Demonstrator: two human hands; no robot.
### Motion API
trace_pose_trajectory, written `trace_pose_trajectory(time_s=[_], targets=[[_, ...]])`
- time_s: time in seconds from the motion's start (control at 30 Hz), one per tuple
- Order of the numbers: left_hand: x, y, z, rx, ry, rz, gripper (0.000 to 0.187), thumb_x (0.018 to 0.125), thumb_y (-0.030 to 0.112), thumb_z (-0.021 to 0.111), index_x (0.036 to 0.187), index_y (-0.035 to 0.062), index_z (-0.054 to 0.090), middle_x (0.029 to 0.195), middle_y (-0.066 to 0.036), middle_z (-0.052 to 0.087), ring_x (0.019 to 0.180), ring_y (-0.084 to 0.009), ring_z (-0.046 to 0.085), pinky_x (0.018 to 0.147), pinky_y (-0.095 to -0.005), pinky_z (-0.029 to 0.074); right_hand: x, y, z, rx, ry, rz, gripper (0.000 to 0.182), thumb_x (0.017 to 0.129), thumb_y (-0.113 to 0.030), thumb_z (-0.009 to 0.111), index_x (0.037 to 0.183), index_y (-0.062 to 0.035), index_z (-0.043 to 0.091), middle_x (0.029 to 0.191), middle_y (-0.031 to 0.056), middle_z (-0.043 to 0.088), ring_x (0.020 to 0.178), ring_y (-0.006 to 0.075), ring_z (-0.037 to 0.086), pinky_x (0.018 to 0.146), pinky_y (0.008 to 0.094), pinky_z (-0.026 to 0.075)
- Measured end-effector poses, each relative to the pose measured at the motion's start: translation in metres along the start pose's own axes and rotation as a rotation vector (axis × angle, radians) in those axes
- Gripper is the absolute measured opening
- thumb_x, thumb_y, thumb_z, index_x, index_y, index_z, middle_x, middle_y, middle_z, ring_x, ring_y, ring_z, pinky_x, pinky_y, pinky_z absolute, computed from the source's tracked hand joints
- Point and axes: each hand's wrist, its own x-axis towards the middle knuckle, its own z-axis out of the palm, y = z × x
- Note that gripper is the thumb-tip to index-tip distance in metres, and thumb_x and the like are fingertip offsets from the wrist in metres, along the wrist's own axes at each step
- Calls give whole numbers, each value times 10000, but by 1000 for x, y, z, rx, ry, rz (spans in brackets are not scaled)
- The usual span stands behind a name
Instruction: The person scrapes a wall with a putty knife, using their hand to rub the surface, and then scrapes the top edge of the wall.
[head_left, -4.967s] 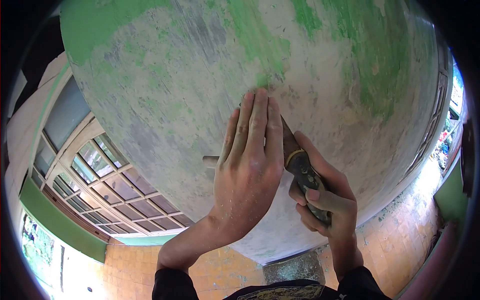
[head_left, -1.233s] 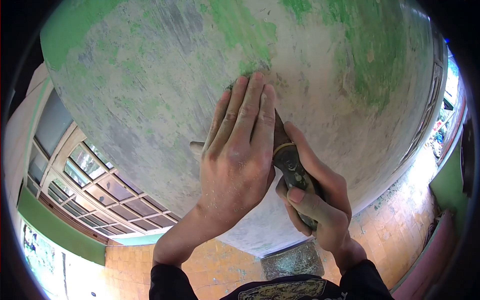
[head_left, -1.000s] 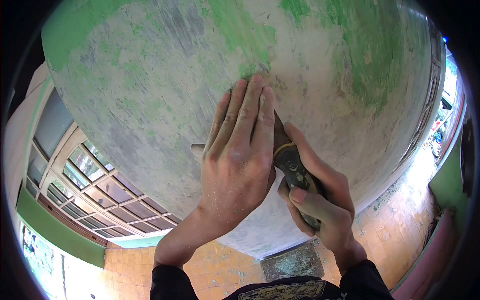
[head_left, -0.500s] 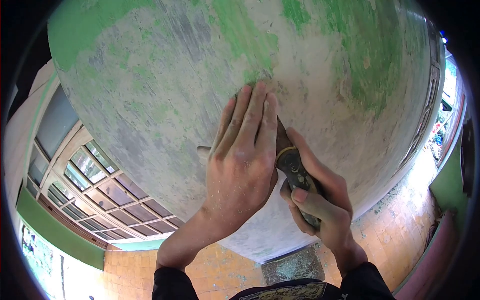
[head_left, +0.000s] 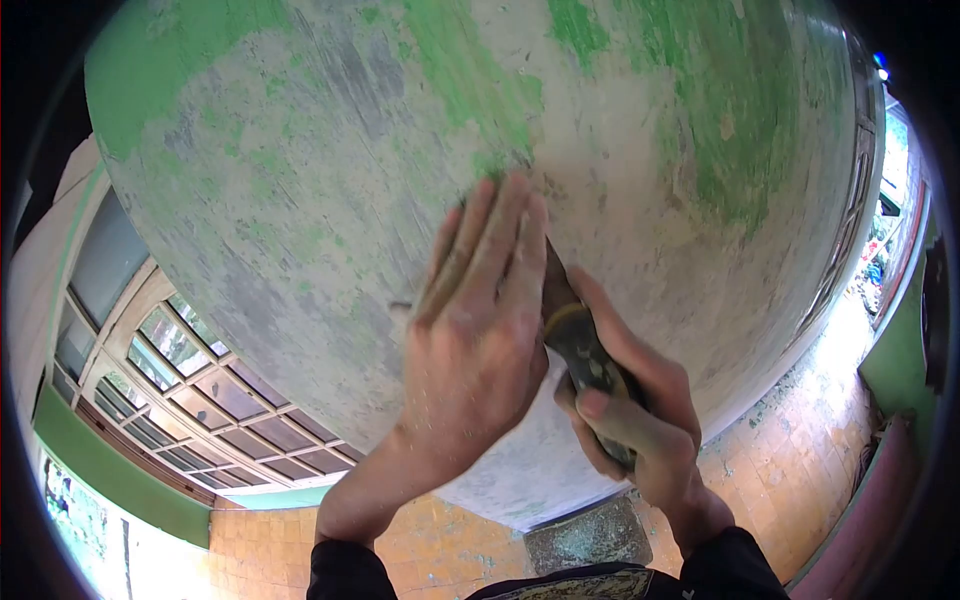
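Observation:
My right hand (head_left: pixel 645 405) is wrapped round the dark, worn handle of a scraper (head_left: pixel 585 345), thumb lying along it. My left hand (head_left: pixel 475 300) lies flat over the blade, its fingers stretched out towards the upper part of the wall and slightly blurred. Most of the blade is hidden under that hand; its brown neck shows beside the fingers. Behind both hands is a wall (head_left: pixel 300 220) with patchy green paint, scraped down to grey and whitish plaster in many places. Pale dust specks dot my left hand and wrist.
Below the wall is an orange tiled floor (head_left: pixel 270 545) with scattered paint flakes. A grey slab (head_left: pixel 590 540) covered in greenish flakes lies at the wall's foot. To the left is a white-framed door with glass panes (head_left: pixel 195 400); bright daylight enters on both sides.
Both hands and the scraper have slid slightly down along the wall, and my left hand is now more blurred. The view has shifted a little.

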Motion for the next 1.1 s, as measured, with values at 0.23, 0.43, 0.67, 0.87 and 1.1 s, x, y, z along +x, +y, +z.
trace_pose_trajectory(time_s=[0.23,0.43,0.67,0.87,1.1], targets=[[-1,3,-2,-21,-32,-23,609,775,-9,619,1359,-142,510,1440,-294,502,1367,-440,476,1150,-511,379,0,-2,-1,8,-1,41,752,918,-35,522,1598,3,204,753,-4,518,513,27,375,474,216,308],[0,2,0,-30,-4,-15,610,771,-1,621,1355,-142,517,1445,-296,497,1362,-452,479,1146,-515,384,1,-6,0,-52,-20,17,747,934,-45,521,1601,2,188,754,-2,520,515,25,377,488,210,312],[1,1,5,20,49,1,581,774,2,630,1332,-134,545,1409,-283,539,1342,-432,510,1126,-506,416,0,-12,1,-55,-14,51,745,934,-39,512,1603,-3,185,740,-10,513,514,26,374,489,212,311],[10,-2,2,7,85,-5,549,798,-11,616,1338,-90,563,1386,-269,567,1324,-436,526,1129,-507,412,3,-10,3,-60,3,42,748,925,-24,515,1603,-13,200,744,-14,502,511,32,375,485,217,312],[9,-2,-2,-2,39,0,572,794,3,606,1345,-125,522,1416,-279,527,1343,-435,502,1149,-516,379,-1,-21,7,-59,14,29,743,921,-15,519,1601,-22,220,750,-12,502,512,32,376,469,221,309]])
